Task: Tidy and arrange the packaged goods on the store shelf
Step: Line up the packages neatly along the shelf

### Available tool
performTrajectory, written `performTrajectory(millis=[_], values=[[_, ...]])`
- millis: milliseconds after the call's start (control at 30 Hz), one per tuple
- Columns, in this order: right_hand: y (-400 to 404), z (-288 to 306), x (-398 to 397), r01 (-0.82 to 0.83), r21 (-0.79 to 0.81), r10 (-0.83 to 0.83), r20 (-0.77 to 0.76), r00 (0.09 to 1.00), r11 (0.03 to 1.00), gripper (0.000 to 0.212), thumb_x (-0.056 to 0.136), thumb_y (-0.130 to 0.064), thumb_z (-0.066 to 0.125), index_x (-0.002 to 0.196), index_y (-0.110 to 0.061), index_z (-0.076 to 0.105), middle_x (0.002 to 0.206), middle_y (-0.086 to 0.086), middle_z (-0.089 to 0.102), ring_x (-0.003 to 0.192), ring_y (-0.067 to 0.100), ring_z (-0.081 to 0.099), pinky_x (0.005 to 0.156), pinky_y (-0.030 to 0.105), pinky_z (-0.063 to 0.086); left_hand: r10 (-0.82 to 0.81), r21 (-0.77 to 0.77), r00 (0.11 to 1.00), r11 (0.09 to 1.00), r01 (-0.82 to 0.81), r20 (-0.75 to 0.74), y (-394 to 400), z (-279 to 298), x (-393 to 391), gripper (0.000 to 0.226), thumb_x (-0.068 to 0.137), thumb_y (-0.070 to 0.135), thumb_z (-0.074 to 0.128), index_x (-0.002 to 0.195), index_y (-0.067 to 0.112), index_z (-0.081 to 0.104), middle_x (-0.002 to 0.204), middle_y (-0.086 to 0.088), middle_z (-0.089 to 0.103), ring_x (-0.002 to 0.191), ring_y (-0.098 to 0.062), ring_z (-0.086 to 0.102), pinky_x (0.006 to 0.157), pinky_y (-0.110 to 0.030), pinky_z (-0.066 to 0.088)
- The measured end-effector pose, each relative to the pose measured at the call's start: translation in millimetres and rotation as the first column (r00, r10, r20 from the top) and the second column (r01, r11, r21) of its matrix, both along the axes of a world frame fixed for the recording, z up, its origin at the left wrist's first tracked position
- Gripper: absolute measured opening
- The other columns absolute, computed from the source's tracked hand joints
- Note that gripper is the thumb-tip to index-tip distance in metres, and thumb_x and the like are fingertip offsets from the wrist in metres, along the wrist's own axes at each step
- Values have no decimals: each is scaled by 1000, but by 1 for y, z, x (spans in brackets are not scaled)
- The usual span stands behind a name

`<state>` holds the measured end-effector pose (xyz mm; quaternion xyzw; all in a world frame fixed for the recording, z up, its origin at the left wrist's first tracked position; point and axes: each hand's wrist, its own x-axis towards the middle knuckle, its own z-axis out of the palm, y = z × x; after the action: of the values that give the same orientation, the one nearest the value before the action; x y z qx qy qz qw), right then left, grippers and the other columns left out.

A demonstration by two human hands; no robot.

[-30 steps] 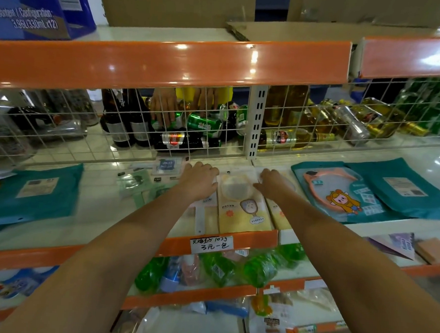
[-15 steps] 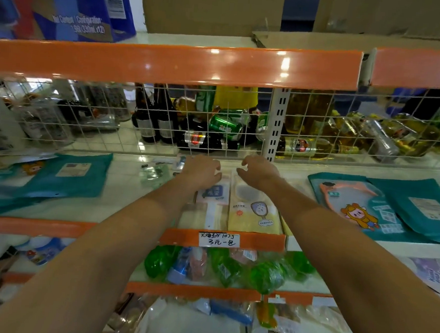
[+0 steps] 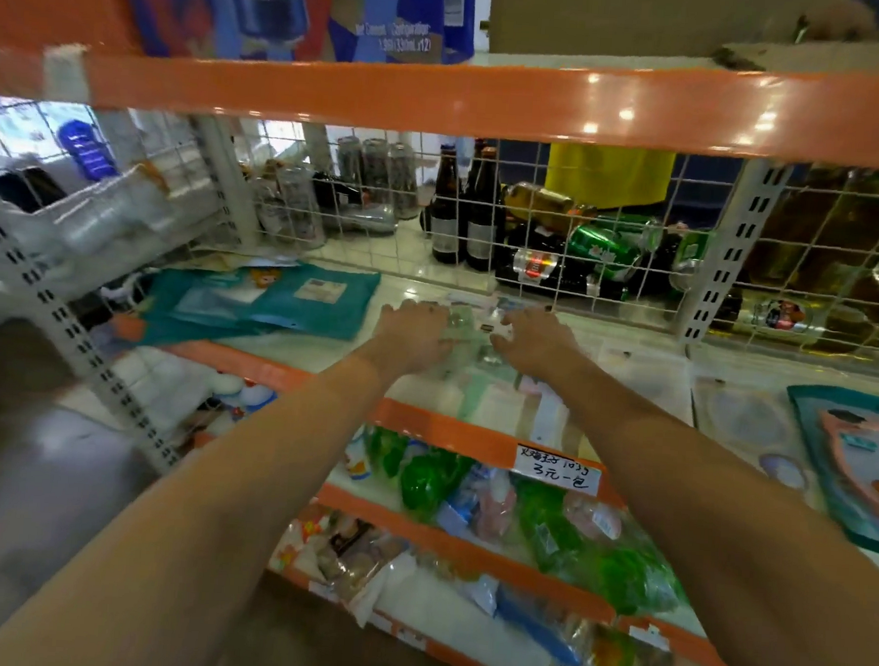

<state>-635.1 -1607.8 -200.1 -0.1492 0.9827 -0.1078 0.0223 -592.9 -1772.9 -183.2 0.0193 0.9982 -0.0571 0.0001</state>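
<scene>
Small flat packets [image 3: 471, 329], pale green and clear with little printed labels, lie in a loose cluster on the white shelf [image 3: 419, 288], towards its back edge just in front of the wire mesh [image 3: 560, 268]. Motion blur smears them, so their print cannot be read.

The left hand [image 3: 417, 331] lies palm down on the left side of the cluster, its fingers [image 3: 403, 311] stretched forward and fairly flat, resting on the packets. The right hand [image 3: 532, 338] lies palm down on the right side, fingers [image 3: 518, 321] spread a little and bent at the tips over the packets; whether they pinch one cannot be told. The two hands are near each other, with a packet showing between them.

To the left of the hands, a teal pouch [image 3: 275, 299] lies flat on the same shelf. Near the shelf's front edge, an orange strip carries a handwritten price tag [image 3: 558, 468]. Behind the mesh stand dark bottles [image 3: 465, 216] and a green can [image 3: 604, 250] on its side.
</scene>
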Motion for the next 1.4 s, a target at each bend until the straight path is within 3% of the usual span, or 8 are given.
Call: performTrajectory(millis=[133, 400, 833, 1133, 1400], values=[[-40, 6, 4, -51, -40, 50, -30, 998, 998, 54, 98, -49, 36, 140, -16, 42, 146, 11, 39, 134, 29, 38, 104, 40, 38, 40, 10, 999, 999, -39, -37, -39, 3, 8, 53, 96, 42, 44, 141, 15, 39, 140, -10, 45, 130, -30, 40, 103, -47, 34], [-113, 3, 25, -126, 35, 127, -35, 991, 991, 57, 98, -53, 33, 143, -17, 39, 149, 9, 36, 137, 28, 33, 110, 41, 32, 119, 0, 993, 993, -119, -1, -111, 0, 34, 56, 96, 43, 41, 143, 15, 34, 146, -10, 36, 136, -30, 31, 109, -49, 28], [-232, 12, 47, -131, -8, 130, -88, 988, 991, 54, 97, -50, 40, 139, -15, 41, 141, 10, 43, 130, 28, 38, 101, 42, 36, 150, -19, 988, 989, -150, 26, -221, 12, 51, 55, 97, 43, 39, 144, 16, 31, 146, -9, 36, 136, -30, 30, 111, -49, 26], [-270, -6, 40, -153, 30, 155, -64, 986, 988, 51, 96, -48, 43, 134, -14, 43, 138, 10, 45, 127, 28, 41, 97, 39, 39, 150, -28, 988, 988, -149, 44, -261, -8, 43, 53, 97, 41, 41, 143, 17, 32, 146, -9, 37, 137, -29, 31, 111, -48, 26], [-284, -5, -4, -186, 84, 189, -39, 981, 979, 55, 95, -46, 44, 141, -16, 36, 143, 9, 38, 132, 27, 36, 104, 41, 34, 146, -38, 989, 989, -146, -6, -279, -16, 14, 52, 95, 40, 42, 139, 13, 38, 139, -10, 44, 130, -30, 39, 106, -48, 32]])
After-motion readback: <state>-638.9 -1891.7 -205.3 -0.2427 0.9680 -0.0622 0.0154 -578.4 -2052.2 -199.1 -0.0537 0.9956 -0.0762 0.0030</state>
